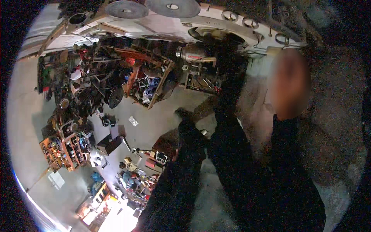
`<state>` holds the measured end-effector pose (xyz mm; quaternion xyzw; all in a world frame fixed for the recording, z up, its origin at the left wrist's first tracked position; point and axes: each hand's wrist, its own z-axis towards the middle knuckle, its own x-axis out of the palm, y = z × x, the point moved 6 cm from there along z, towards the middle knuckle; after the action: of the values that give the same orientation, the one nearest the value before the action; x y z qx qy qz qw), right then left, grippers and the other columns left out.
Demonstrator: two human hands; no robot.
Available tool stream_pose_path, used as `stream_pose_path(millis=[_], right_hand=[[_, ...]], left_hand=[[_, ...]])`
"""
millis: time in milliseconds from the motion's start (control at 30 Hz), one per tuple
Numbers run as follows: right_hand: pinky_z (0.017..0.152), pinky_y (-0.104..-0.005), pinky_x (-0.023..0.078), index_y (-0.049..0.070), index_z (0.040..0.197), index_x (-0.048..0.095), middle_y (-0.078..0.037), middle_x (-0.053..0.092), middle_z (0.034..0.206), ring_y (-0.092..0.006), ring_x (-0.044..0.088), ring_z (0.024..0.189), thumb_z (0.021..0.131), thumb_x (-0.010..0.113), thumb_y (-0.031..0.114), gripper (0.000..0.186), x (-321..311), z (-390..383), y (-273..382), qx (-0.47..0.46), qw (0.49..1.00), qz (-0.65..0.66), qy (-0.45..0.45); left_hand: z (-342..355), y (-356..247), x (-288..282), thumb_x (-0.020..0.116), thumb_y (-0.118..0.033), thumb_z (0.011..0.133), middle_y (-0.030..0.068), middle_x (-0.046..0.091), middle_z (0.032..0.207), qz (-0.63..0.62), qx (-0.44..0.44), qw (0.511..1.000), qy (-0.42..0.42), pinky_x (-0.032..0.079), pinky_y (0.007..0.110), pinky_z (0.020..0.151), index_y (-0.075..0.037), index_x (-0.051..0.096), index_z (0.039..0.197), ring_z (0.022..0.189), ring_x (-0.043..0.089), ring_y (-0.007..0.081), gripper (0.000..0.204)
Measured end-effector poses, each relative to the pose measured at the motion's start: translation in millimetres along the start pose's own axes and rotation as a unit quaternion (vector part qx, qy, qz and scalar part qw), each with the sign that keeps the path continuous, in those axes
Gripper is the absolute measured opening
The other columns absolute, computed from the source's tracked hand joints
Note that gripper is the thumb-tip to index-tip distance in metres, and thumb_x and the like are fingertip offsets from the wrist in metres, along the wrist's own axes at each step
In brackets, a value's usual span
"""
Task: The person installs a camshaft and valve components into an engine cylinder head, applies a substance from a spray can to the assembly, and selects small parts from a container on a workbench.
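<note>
At the right, a dark sleeve rises from the lower edge and ends in what looks like my right hand [290, 87]. It is smeared into a blurred oval, so its fingers and anything in them cannot be made out. The hand appears in front of a dim, brownish surface [336, 104]. My left hand does not show. Two long dark shapes, seemingly my trouser legs [235, 150], stretch up the middle over the grey floor [158, 123]. A small pale object [204, 132] shows between them, too small to name.
A wooden crate [160, 91] of mixed parts stands among heaped metal scrap [92, 89]. Nearby are a silver cylinder [189, 54], an open dark box [109, 144] and a wooden compartment rack [58, 154]. Grey discs [126, 9] hang along the top. Strong light enters at lower left.
</note>
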<state>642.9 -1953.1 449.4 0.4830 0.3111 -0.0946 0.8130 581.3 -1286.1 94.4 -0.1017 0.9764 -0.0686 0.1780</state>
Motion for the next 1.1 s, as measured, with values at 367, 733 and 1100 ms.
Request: stream_pose_path(millis=[367,733,1100], right_hand=[[0.107,-0.0517,0.047,0.000,0.145,0.048,-0.026,0.062,0.134,-0.0437,0.059,0.125,0.099,0.065,0.041,0.064,117,-349,-42,0.162,0.655,-0.196,0.711],[0.110,-0.0548,0.043,0.000,0.149,0.045,-0.030,0.053,0.144,-0.0456,0.050,0.134,0.095,0.058,0.061,0.083,285,-565,-94,-0.114,0.528,-0.440,0.717],[0.103,-0.0539,0.046,-0.002,0.142,0.049,-0.029,0.057,0.134,-0.0449,0.055,0.122,0.098,0.056,0.051,0.069,406,-661,-203,-0.032,0.560,-0.387,0.732]], left_hand=[[87,4,-68,0.067,-0.072,0.080,0.0224,0.053,0.144,0.017,0.089,0.994,0.062,0.055,0.050,0.097,-0.011,0.024,0.158,0.122,0.063,0.0379,0.107],[79,122,-67,0.066,-0.083,0.075,0.0239,0.046,0.153,-0.020,-0.215,0.965,0.150,0.055,0.050,0.099,-0.014,0.012,0.165,0.128,0.060,0.0384,0.126],[185,178,16,0.065,-0.074,0.077,0.0278,0.060,0.135,-0.065,-0.161,0.985,0.021,0.055,0.051,0.096,-0.008,0.045,0.147,0.116,0.066,0.0450,0.099]])
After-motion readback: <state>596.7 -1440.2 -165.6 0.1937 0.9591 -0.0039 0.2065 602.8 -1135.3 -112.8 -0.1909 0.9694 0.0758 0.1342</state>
